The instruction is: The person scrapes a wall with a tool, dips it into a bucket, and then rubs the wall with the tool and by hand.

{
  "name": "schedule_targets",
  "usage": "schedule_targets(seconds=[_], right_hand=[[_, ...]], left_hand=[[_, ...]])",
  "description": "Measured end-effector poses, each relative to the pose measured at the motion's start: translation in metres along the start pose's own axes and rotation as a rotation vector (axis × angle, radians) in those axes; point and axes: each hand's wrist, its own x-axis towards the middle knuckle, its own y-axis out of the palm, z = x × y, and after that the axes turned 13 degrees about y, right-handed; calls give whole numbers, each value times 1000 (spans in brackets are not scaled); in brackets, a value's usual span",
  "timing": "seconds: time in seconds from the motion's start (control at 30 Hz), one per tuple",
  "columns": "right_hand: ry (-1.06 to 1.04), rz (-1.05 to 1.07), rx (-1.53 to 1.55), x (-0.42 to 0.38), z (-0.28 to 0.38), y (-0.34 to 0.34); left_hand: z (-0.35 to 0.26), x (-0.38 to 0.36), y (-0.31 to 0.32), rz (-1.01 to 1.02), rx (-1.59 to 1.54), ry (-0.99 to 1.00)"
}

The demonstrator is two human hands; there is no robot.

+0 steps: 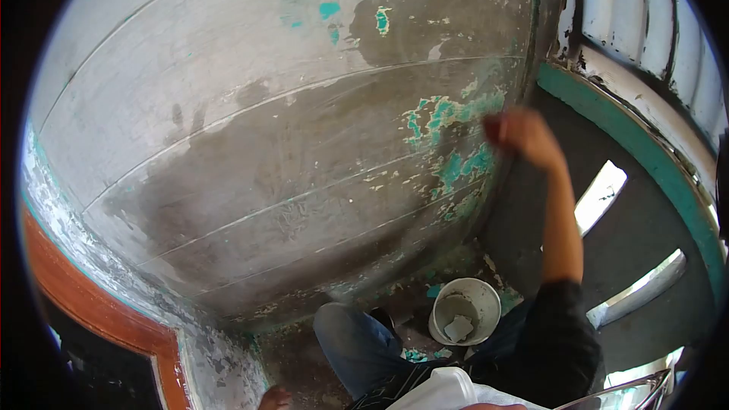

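Note:
My right hand (525,137) is raised at the right side of the wall (304,152), close to patches of teal paint (444,118). Motion smears its fingers, so I cannot make out whether it holds anything. Only a small part of my left hand (275,398) shows at the bottom edge, left of my knee; its grip is cut off from view. Between my legs stands a whitish bucket (489,300) with a pale lump (459,328) inside. Large areas of the wall look dark and damp, while the upper left is paler.
Slatted openings (604,193) and a teal-edged ledge (645,137) lie to the right. An orange-brown frame (99,304) borders the lower left. Paint flakes (416,354) lie by the bucket. A white object (440,391) and thin clear-looking frames (653,387) fill the bottom foreground.

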Motion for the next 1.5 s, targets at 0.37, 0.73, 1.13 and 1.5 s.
schedule_targets(seconds=[0.37, 0.73, 1.13, 1.5], right_hand=[[1190, 315, -565, -338, -315, 352], [987, 631, -541, -290, -261, 291], [27, -896, 43, -54, -52, 78], [-759, -1111, -405, 153, 205, 87]], left_hand=[[-31, 180, -24, -417, -146, -1095], [-31, 262, -69, -545, -154, -933], [11, 296, -105, -889, -179, -796], [-27, 179, -92, -978, 79, -945]])
